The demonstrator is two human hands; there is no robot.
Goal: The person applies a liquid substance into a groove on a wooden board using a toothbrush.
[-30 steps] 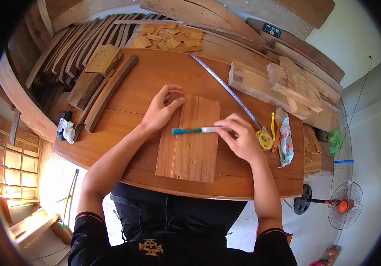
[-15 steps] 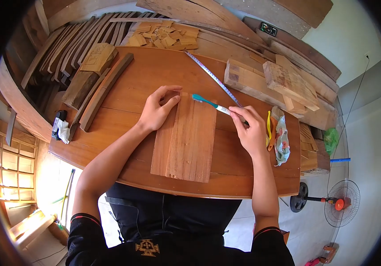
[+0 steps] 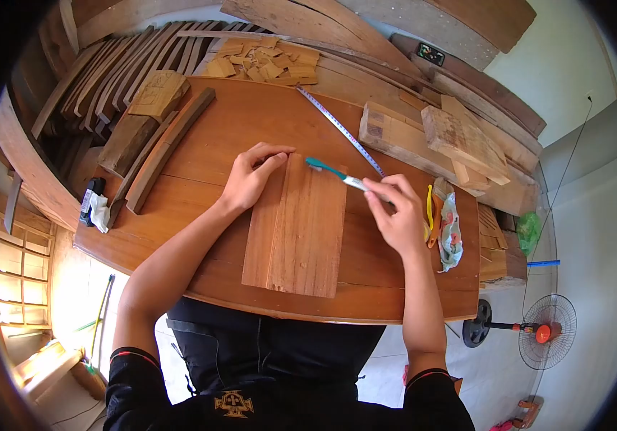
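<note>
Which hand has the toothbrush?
The right hand: its fingers hold the handle of the toothbrush. The left hand has no brush; it is at the board's far left corner.

An extended tape measure [image 3: 338, 128] lies slantwise on the wooden tabletop [image 3: 233, 122]. At its right side, a crumpled cloth [image 3: 450, 241] lies beside an orange-handled item [image 3: 435, 221] and a yellow one [image 3: 429, 202]. On the left, a white tissue [image 3: 98, 214] touches a small black object [image 3: 90, 195], near long dark wood strips [image 3: 172, 151]. Wood scraps [image 3: 265, 63] lie beyond the far edge, thick planks [image 3: 461, 136] to the right. A fan [image 3: 547, 332] and green bag [image 3: 528, 231] show farther right.
</note>
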